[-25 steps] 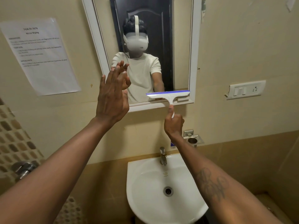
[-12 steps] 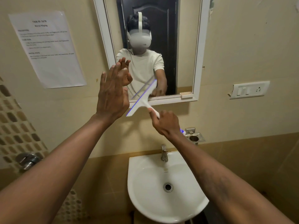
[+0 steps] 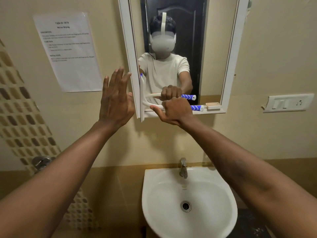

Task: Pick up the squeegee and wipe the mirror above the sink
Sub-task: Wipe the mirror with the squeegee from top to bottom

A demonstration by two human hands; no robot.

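Note:
My right hand (image 3: 173, 111) grips the white squeegee (image 3: 142, 98) by its handle, whose blue-striped end points right. Its blade stands vertical against the lower left edge of the mirror (image 3: 212, 48), right by the white frame. My left hand (image 3: 115, 98) is raised flat and open, fingers spread, against the wall just left of the mirror frame, holding nothing. The white sink (image 3: 189, 201) sits below with its metal tap (image 3: 183, 168) at the back. The mirror reflects a person in a white shirt and the squeegee.
A printed paper sheet (image 3: 68, 50) is taped to the wall on the left. A white switch plate (image 3: 288, 102) is on the right wall. A small beige item (image 3: 213, 105) rests on the mirror's bottom ledge. A metal valve (image 3: 41, 161) protrudes from the tiled wall at lower left.
My right hand has turned the squeegee from a flat blade at the mirror's lower right, through a slant, to a vertical blade at the lower left edge. The left hand has stayed raised.

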